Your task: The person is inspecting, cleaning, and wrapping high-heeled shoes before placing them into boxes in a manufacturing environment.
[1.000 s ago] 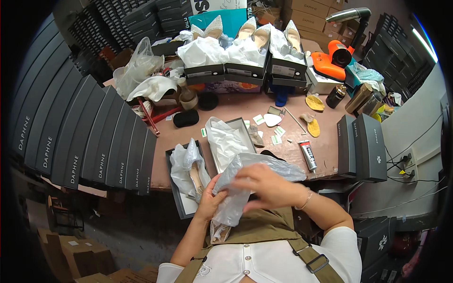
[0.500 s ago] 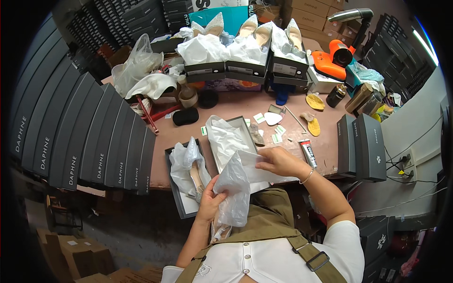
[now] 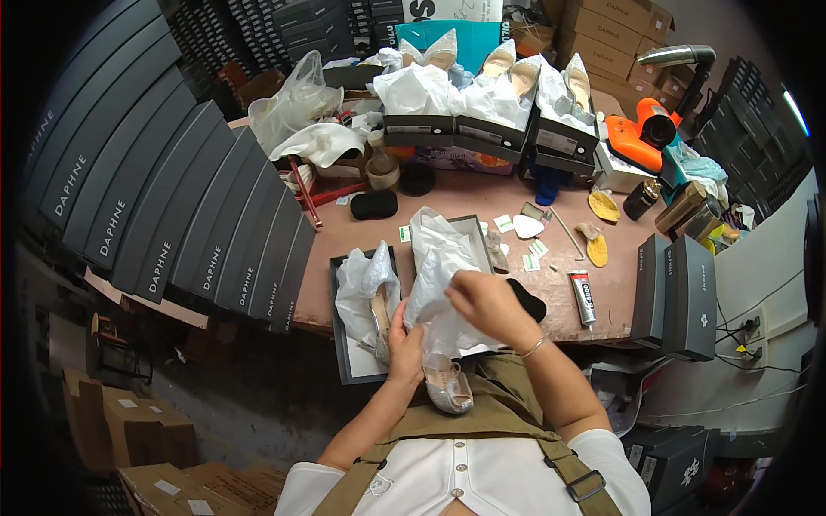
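Observation:
My left hand [image 3: 406, 351] is closed around a glittery silver shoe [image 3: 449, 389], whose one end shows bare above my lap. Thin white tissue paper [image 3: 443, 328] covers the middle of the shoe and runs up between my hands. Fingers curled, my right hand [image 3: 497, 311] pinches at the upper side of this paper; its fingertips are partly hidden. Just left of my left hand, an open dark shoebox [image 3: 360, 378] holds another silver shoe [image 3: 380, 316] lying on white paper. Behind my hands sits a second open box part [image 3: 471, 228] lined with crumpled white paper.
Stacked dark shoeboxes [image 3: 194, 215] rise at the left; two more dark boxes [image 3: 680, 297] stand at the table's right edge. A glue tube [image 3: 582, 298], a dark rounded piece [image 3: 527, 299] and small cards lie to the right. Boxes of shoes [image 3: 490, 129] and an orange blower [image 3: 637, 142] line the back.
The paper sheet has come down from its raised, spread position, and more of the silver shoe shows. My right hand is now curled closer to the shoe. The whole view has shifted.

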A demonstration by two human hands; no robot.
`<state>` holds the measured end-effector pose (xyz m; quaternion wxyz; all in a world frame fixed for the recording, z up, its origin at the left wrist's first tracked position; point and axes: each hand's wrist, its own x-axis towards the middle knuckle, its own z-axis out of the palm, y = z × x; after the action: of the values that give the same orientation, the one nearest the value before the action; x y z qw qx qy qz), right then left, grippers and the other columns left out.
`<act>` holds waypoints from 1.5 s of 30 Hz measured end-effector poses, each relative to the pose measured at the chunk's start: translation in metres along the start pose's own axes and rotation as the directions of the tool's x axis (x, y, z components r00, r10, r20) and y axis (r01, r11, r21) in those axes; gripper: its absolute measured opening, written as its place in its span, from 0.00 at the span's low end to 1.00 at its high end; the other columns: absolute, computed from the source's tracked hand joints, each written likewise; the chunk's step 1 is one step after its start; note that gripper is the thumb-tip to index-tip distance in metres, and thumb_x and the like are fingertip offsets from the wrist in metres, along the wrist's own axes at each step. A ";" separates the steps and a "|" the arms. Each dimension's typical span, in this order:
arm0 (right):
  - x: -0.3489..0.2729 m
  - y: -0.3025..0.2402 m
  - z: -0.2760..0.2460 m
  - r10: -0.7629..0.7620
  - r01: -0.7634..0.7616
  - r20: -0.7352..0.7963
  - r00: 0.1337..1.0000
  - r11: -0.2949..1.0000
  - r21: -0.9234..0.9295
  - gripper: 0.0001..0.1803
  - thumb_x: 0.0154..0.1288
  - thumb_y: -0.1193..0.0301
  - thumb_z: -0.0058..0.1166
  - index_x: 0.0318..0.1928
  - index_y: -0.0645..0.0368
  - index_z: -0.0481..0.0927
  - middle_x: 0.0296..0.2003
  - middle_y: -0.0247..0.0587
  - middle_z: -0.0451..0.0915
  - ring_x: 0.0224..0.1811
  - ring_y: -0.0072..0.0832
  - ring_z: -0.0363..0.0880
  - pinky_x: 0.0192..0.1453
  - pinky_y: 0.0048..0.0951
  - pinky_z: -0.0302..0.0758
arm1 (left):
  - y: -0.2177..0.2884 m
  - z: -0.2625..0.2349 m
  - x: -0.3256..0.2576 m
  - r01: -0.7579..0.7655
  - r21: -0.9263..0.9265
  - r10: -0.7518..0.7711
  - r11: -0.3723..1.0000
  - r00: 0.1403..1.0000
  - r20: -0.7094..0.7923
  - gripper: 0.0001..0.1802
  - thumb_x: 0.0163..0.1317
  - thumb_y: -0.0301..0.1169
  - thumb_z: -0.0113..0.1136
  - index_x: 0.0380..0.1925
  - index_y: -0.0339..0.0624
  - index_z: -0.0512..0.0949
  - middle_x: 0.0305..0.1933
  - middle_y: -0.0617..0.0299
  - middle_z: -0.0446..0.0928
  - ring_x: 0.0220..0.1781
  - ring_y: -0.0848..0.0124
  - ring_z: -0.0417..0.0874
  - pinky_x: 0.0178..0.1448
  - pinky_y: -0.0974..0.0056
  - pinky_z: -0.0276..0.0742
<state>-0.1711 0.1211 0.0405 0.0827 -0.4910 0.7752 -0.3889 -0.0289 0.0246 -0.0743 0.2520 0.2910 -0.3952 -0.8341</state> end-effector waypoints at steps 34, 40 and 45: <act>-0.060 0.019 0.062 0.038 -0.041 -0.180 0.983 0.999 -0.015 0.38 0.48 0.78 0.60 0.62 0.57 0.61 0.46 0.53 0.73 0.46 0.48 0.74 0.48 0.45 0.71 | 0.028 0.014 -0.015 -0.008 0.200 -0.050 0.980 0.957 0.286 0.35 0.60 0.17 0.47 0.68 0.35 0.52 0.63 0.54 0.63 0.62 0.70 0.67 0.65 0.68 0.63; -0.045 0.043 0.085 0.132 -0.146 -0.107 0.985 0.980 -0.136 0.35 0.50 0.80 0.57 0.62 0.61 0.63 0.48 0.53 0.75 0.42 0.43 0.79 0.40 0.38 0.76 | 0.015 0.012 -0.013 -0.028 0.219 -0.015 0.975 0.981 0.194 0.34 0.60 0.18 0.47 0.68 0.35 0.51 0.62 0.54 0.64 0.62 0.70 0.66 0.64 0.67 0.63; -0.054 0.035 0.063 0.262 -0.240 0.019 0.965 0.850 0.468 0.29 0.54 0.76 0.56 0.58 0.64 0.65 0.46 0.57 0.76 0.41 0.46 0.80 0.42 0.31 0.77 | 0.025 0.009 -0.010 0.048 0.091 -0.073 0.995 0.949 0.307 0.36 0.59 0.21 0.48 0.69 0.34 0.50 0.64 0.55 0.62 0.62 0.70 0.67 0.65 0.67 0.62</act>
<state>-0.1360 0.1407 -0.0403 0.2308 -0.3421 0.7178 -0.5607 -0.0232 0.0221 -0.0469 0.1490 0.1788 -0.4548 -0.8596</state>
